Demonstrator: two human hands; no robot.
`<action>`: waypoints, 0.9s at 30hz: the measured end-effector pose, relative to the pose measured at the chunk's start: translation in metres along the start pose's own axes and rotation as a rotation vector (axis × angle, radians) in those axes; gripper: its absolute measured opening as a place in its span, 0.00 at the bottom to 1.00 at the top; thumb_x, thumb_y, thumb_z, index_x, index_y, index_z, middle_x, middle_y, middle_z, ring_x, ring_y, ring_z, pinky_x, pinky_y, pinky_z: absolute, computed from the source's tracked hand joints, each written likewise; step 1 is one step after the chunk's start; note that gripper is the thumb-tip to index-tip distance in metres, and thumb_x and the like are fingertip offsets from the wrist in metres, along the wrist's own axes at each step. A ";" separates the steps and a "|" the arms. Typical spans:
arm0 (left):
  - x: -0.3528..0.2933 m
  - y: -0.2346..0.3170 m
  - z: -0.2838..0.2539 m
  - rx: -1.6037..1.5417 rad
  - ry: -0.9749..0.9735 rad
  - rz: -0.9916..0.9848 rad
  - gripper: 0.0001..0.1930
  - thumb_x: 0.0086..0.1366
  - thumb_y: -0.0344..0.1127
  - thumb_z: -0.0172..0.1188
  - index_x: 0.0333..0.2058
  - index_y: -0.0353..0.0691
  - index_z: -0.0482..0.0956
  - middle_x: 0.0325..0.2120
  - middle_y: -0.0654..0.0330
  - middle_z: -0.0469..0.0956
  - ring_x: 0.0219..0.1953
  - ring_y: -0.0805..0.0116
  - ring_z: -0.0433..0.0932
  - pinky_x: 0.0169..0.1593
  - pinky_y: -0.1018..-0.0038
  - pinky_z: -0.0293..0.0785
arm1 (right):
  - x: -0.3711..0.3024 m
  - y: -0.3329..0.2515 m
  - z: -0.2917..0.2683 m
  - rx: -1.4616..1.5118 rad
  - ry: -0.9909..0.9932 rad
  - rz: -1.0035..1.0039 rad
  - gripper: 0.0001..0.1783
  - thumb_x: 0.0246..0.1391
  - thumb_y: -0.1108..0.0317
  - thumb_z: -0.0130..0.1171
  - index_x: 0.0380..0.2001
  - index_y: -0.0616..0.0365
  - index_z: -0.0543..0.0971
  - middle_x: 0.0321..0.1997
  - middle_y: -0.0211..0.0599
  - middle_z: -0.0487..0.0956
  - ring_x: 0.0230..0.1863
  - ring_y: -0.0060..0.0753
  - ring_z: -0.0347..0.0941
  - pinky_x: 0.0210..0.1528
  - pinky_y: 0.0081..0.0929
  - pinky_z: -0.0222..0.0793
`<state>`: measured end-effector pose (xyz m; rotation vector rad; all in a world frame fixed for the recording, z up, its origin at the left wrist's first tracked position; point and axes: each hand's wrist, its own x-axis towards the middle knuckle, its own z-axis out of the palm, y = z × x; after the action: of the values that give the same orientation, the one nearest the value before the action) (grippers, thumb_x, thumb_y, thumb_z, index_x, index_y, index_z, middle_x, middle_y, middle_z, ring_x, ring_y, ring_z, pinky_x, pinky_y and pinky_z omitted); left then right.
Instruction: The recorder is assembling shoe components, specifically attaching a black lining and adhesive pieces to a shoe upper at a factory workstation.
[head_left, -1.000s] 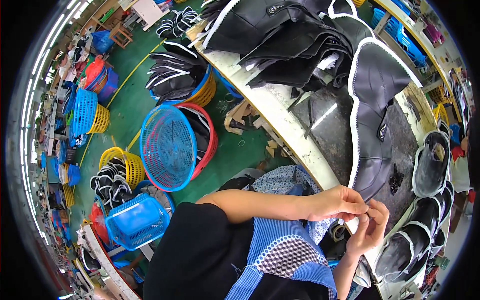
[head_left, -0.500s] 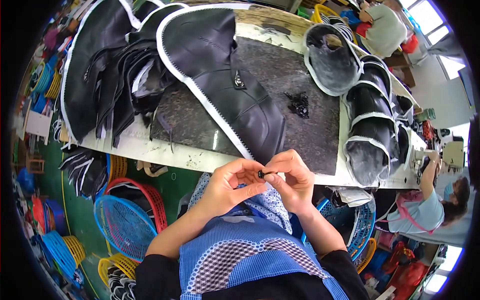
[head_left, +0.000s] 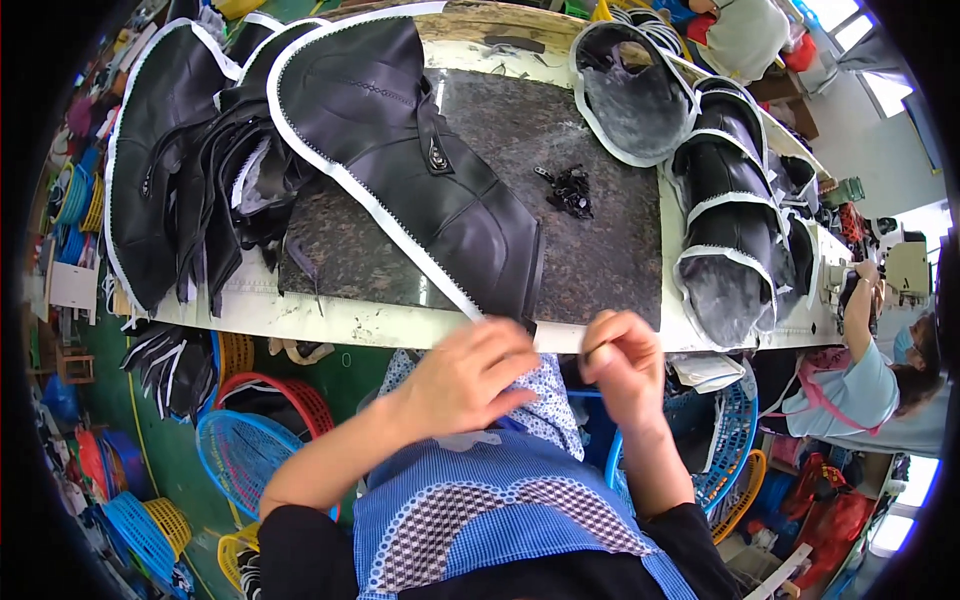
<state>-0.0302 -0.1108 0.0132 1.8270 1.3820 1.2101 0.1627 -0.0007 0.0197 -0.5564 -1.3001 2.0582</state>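
A black leather boot upper lies on the dark stone slab, edged by a white zipper tape running toward me. By the tape's near end hovers my left hand, blurred, its fingers spread from the thumb with nothing visible in them. My right hand, just off the bench edge, pinches a small dark piece, apparently a zipper slider; the fingers mostly cover it. A little heap of black zipper sliders sits on the slab beyond the upper.
More black uppers are heaped at left. Nested white-edged pieces stand at right. The stone slab covers the bench middle. Below are a blue basket, a red basket and another blue basket. A co-worker sits at right.
My hands have parted from holding the small black piece together. The right hand has moved right, still pinching; the left has turned over beside the zipper tape. The view has shifted slightly.
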 end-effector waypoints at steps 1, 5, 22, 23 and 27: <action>0.013 -0.007 -0.007 0.363 0.054 0.168 0.07 0.64 0.35 0.55 0.32 0.39 0.77 0.29 0.60 0.79 0.32 0.62 0.80 0.36 0.72 0.76 | 0.000 -0.003 -0.006 -0.020 0.057 0.001 0.05 0.54 0.74 0.61 0.32 0.60 0.75 0.31 0.32 0.74 0.28 0.20 0.70 0.31 0.17 0.67; 0.024 -0.031 -0.021 0.732 -0.020 0.347 0.07 0.57 0.34 0.60 0.33 0.39 0.79 0.36 0.61 0.81 0.37 0.64 0.81 0.40 0.72 0.76 | -0.006 0.000 -0.011 -0.077 0.152 0.020 0.04 0.57 0.73 0.60 0.32 0.60 0.75 0.32 0.33 0.75 0.29 0.19 0.70 0.31 0.17 0.68; -0.012 -0.004 0.025 -0.152 0.532 -0.396 0.08 0.64 0.32 0.60 0.35 0.31 0.78 0.29 0.53 0.79 0.27 0.69 0.80 0.31 0.79 0.75 | 0.036 0.016 0.021 0.354 -0.013 0.266 0.02 0.57 0.73 0.58 0.34 0.56 0.77 0.39 0.35 0.81 0.57 0.37 0.72 0.58 0.28 0.65; -0.012 -0.003 0.024 -0.496 0.522 -0.503 0.10 0.66 0.35 0.58 0.35 0.31 0.78 0.28 0.55 0.80 0.27 0.70 0.80 0.32 0.79 0.76 | 0.035 0.017 0.024 0.364 -0.009 0.260 0.02 0.57 0.73 0.58 0.34 0.57 0.77 0.41 0.35 0.80 0.58 0.36 0.72 0.59 0.28 0.65; -0.004 0.000 0.015 -0.958 0.423 -0.701 0.12 0.66 0.37 0.58 0.38 0.32 0.80 0.27 0.57 0.81 0.29 0.71 0.81 0.37 0.78 0.79 | 0.029 0.022 0.032 0.368 -0.018 0.223 0.02 0.58 0.73 0.58 0.34 0.59 0.76 0.49 0.41 0.76 0.57 0.37 0.72 0.59 0.32 0.66</action>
<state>-0.0170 -0.1131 0.0054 0.3971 1.1493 1.4985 0.1152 -0.0079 0.0129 -0.5327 -0.8661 2.4166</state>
